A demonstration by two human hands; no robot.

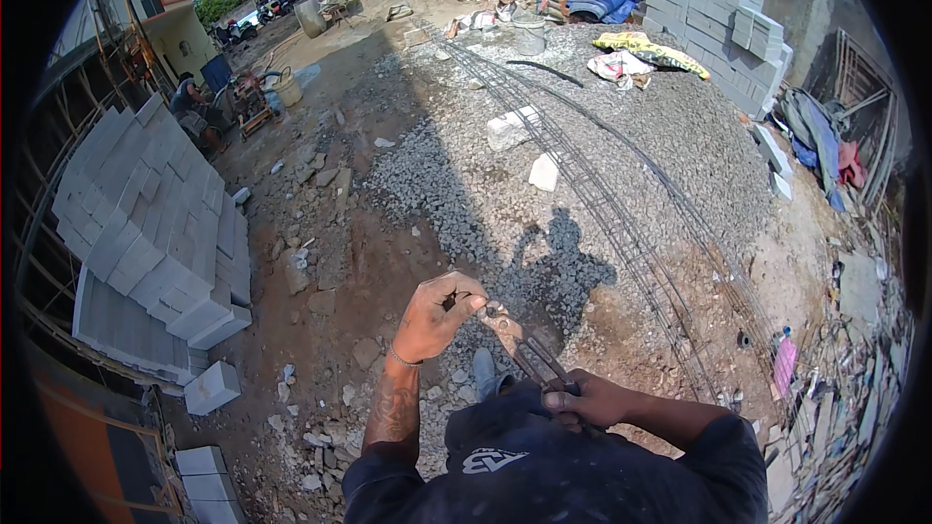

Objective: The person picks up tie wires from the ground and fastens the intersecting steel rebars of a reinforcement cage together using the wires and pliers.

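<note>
In front of my body I hold a pair of rusty, worn pincers (pixel 509 336), slanted with the jaws up and to the left. My right hand (pixel 589 400) is closed around the dark ends of the two handles. At the jaws, my left hand (pixel 437 315) is curled with thumb and forefinger pinched together, the thumb tip against the pincer head. Whatever lies between those fingers, if anything, is too small to make out. Beyond my hands, a long steel rebar cage (pixel 586 196) lies across gravel, to the right of my shadow.
Grey block stacks stand at left (pixel 155 223) and far right (pixel 714 24). White block pieces (pixel 513 128) lie on the gravel (pixel 417 175). Scrap strips (pixel 854 427) litter the right edge. A person (pixel 189 97) sits at the far left near a bucket (pixel 287 87).
</note>
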